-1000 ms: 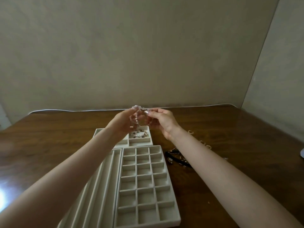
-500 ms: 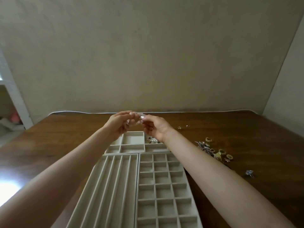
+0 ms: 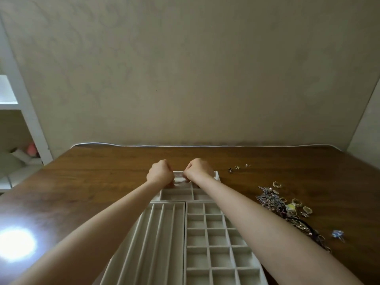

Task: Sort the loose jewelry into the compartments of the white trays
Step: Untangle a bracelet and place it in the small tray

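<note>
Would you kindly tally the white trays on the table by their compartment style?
Long-channel tray: 1
Small-grid tray: 1
Large-compartment tray: 1
Total: 3 trays

Beige wall, plain; side wall adjoining at right. Dark wooden table; white cord along its far edge; bright glare near left. White shelf, far left.
</note>
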